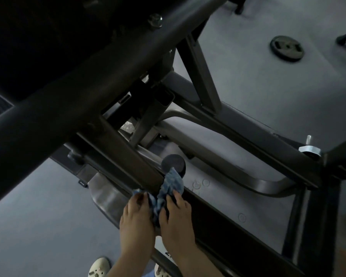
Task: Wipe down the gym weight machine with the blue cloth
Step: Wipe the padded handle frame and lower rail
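The dark metal weight machine (92, 86) fills most of the view, its thick bars running diagonally. A crumpled blue cloth (169, 187) lies wrapped over a lower slanted bar (128, 154) near a round black end cap (173, 163). My left hand (137, 218) grips the cloth's left side, fingers curled over the bar. Beside it, my right hand (177, 214) holds the cloth's right side, fingers pressing it against the frame. Both hands sit close together, and the cloth bunches between them.
A black weight plate (287, 48) lies on the grey floor at the upper right. A silver adjustment knob (309, 148) sticks up from the right frame rail. My light shoes (99, 266) show at the bottom edge. Other equipment legs stand at the far right.
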`<state>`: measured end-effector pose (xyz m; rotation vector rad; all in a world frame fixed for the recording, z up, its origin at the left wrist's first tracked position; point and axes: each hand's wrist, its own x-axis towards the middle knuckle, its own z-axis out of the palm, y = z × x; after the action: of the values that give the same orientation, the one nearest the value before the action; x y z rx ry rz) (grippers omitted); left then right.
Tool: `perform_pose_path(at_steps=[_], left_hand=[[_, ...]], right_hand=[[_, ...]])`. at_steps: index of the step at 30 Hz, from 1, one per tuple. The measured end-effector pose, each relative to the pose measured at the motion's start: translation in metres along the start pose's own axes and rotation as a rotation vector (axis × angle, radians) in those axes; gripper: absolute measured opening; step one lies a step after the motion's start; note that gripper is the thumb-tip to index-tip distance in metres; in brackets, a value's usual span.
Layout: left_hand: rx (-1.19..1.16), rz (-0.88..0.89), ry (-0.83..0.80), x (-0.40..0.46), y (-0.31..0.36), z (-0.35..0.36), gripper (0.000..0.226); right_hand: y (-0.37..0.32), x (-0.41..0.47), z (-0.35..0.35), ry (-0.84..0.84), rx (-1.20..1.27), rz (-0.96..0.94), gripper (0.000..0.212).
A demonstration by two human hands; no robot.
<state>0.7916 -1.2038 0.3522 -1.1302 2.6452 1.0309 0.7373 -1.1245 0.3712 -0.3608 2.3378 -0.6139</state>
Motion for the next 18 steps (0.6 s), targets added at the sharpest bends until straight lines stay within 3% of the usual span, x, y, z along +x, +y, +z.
perform_pose_path(at_steps=[3,4,7,10,14,18], left_hand=[[-0.067,0.013,-0.069,0.001,0.02,-0.006,0.022],[-0.134,-0.069,-0.04,0.001,0.03,-0.01,0.02],[-0.173,0.058,-0.01,0.007,0.056,-0.015,0.029],[-0.474,0.033,-0.009,0.03,0.09,-0.018,0.028],[-0.808,-0.08,-0.139,0.078,0.142,-0.024,0.05],[-0.805,-0.11,-0.03,0.152,0.174,-0.005,0.028]], right_hand=[[-0.01,0.0,-0.014,0.041,0.24,0.067,0.041],[-0.013,0.002,-0.019,0.042,0.297,0.095,0.04],[-0.016,0.014,-0.04,0.156,0.451,0.093,0.035],[-0.018,0.033,-0.061,0.335,0.675,0.089,0.03],[-0.015,0.067,-0.097,0.545,0.7,0.08,0.029],[-0.014,0.115,-0.136,0.698,0.652,0.076,0.031]])
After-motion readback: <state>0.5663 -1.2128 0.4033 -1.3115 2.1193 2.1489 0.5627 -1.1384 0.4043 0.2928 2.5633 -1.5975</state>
